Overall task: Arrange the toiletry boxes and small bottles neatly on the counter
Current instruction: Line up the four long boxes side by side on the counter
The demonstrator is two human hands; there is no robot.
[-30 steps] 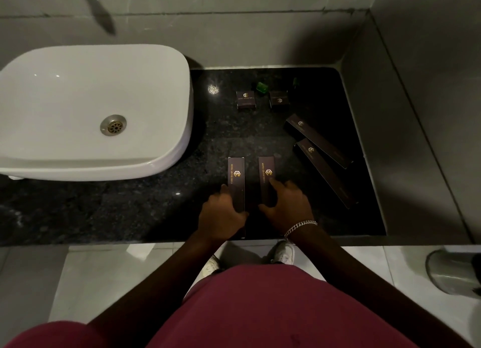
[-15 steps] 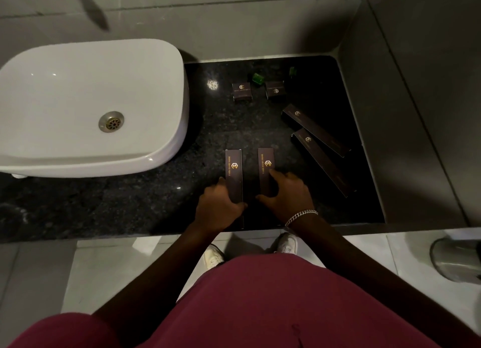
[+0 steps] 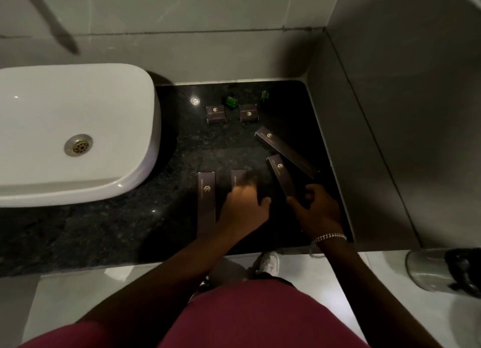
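Four long dark-brown cardboard boxes with gold logos lie on the black speckled stone worktop (image 3: 125, 225). Two are parallel at its near edge, the left one (image 3: 207, 199) clear. The left hand (image 3: 244, 207) rests blurred on the second (image 3: 237, 178), fingers loosely spread, gripping nothing I can confirm. At three o'clock from it, the right hand (image 3: 316, 209) closes its fingers round the near end of the third, slanted box (image 3: 282, 176). The fourth (image 3: 285, 151) lies beyond. Two small square boxes (image 3: 215, 114) and green bottles (image 3: 231, 101) sit at twelve o'clock. They look light, stiff, crushable; pinching the long sides should suit.
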